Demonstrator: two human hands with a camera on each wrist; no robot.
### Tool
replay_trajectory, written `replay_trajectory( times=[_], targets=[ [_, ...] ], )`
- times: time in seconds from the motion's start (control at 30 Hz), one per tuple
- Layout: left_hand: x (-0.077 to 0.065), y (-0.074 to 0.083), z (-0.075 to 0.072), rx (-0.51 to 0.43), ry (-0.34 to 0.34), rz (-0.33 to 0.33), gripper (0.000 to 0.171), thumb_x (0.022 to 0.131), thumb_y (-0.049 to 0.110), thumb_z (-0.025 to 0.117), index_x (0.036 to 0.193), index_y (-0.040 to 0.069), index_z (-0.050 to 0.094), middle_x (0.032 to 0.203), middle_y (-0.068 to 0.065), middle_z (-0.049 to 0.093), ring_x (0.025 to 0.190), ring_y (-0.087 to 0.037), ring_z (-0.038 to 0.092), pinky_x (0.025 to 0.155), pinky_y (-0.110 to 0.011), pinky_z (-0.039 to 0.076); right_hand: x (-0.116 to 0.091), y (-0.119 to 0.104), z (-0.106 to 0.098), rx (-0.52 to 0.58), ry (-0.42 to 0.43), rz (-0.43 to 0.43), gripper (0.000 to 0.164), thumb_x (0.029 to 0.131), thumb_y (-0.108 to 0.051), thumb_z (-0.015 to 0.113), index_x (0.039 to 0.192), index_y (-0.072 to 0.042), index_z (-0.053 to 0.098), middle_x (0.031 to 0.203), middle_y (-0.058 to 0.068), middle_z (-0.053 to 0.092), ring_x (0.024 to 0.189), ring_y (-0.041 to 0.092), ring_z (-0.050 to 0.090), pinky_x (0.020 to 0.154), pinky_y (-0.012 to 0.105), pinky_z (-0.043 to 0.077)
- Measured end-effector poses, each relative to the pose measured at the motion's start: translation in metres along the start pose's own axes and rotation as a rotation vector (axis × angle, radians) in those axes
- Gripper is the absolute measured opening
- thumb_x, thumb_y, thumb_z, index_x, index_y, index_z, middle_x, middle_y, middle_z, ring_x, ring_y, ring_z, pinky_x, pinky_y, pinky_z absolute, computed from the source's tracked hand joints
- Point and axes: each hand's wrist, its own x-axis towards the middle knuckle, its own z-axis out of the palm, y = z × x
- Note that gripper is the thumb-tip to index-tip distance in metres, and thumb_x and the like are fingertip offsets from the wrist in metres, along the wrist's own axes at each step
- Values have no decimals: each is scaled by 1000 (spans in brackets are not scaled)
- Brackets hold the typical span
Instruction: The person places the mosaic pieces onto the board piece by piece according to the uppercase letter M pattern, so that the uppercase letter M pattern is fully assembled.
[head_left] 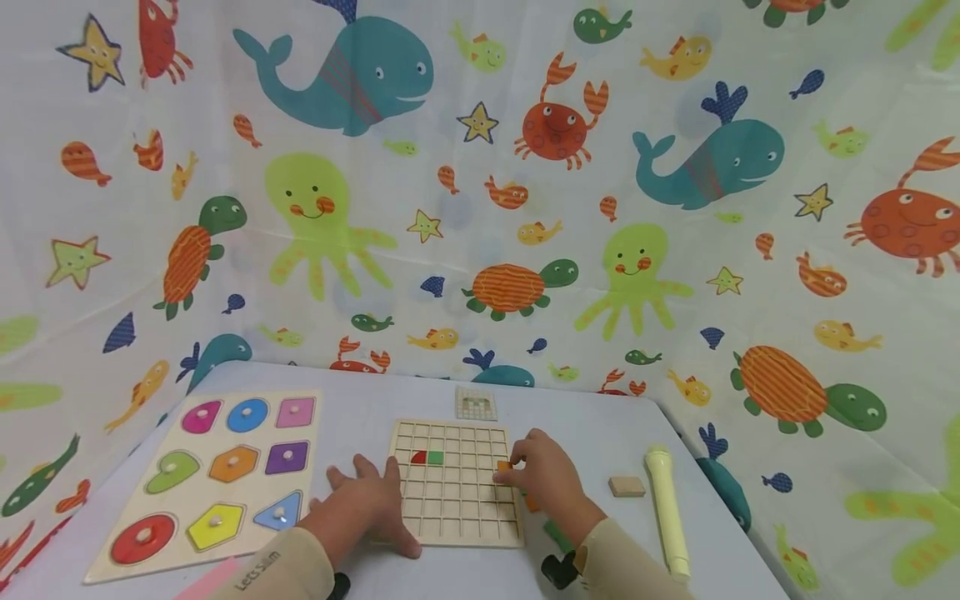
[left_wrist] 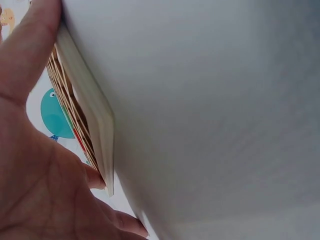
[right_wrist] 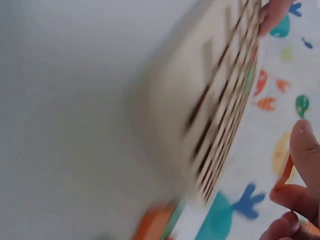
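A wooden grid board lies on the table, with a red tile that has a curved side and a green square tile in its upper left cells. Along the board's left edge rests my left hand, fingers spread; the left wrist view shows its thumb against the board's side. My right hand pinches a small orange tile between thumb and finger, over the right edge of the grid. Loose orange and green pieces lie under and beside that hand, partly hidden.
On the left lies a knob puzzle board with several coloured shapes. Behind the grid is a small patterned grid card. To the right are a wooden block and a pale yellow stick. A sea-animal curtain surrounds the table.
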Motion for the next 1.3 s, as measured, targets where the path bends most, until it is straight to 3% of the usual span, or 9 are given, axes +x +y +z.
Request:
replay_trajectory(
  times=[0.2, 0.4, 0.57, 0.8, 1.07, 1.3],
  targets=[
    [2, 0, 4, -8, 3, -4, 144, 49, 66, 101, 163, 7, 37, 164, -47, 16, 145, -80, 10, 108, -92, 21, 28, -40, 17, -15, -80, 26, 37, 77, -44, 96, 72, -19, 69, 84, -3, 55, 75, 15, 51, 64, 29, 45],
    [4, -2, 3, -18, 5, -16, 147, 46, 67, 101, 164, 7, 36, 165, -47, 13, 145, -80, 8, 108, -92, 20, 54, -60, 30, -70, -143, 9, 40, 75, -44, 97, 65, -20, 67, 79, -4, 57, 71, 14, 50, 59, 29, 42],
    [3, -2, 1, -20, 9, -15, 147, 47, 67, 101, 164, 8, 36, 166, -46, 14, 146, -80, 8, 108, -93, 20, 66, -66, 38, -81, -179, -11, 39, 77, -44, 95, 66, -18, 68, 73, -6, 56, 66, 12, 49, 56, 28, 40],
    [-1, 1, 0, -24, 11, -14, 143, 49, 65, 102, 163, 8, 37, 166, -45, 15, 146, -79, 10, 108, -93, 20, 72, -66, 46, -63, -234, 25, 43, 79, -41, 95, 61, -17, 64, 57, -7, 48, 58, 12, 44, 53, 29, 35],
    [-2, 3, -1, -13, 4, -13, 142, 50, 63, 102, 163, 8, 36, 166, -45, 14, 146, -79, 9, 109, -92, 20, 72, -70, 42, -130, -290, -8, 30, 87, -32, 90, 68, -18, 72, 65, -7, 63, 65, 13, 52, 62, 31, 46],
    [-1, 2, 0, -16, -1, -30, 143, 50, 65, 102, 164, 9, 36, 167, -44, 13, 147, -78, 8, 110, -92, 19, 75, -75, 41, -212, -330, -8, 23, 89, -27, 88, 73, -18, 74, 70, -8, 66, 68, 14, 56, 68, 33, 53]
  ],
)
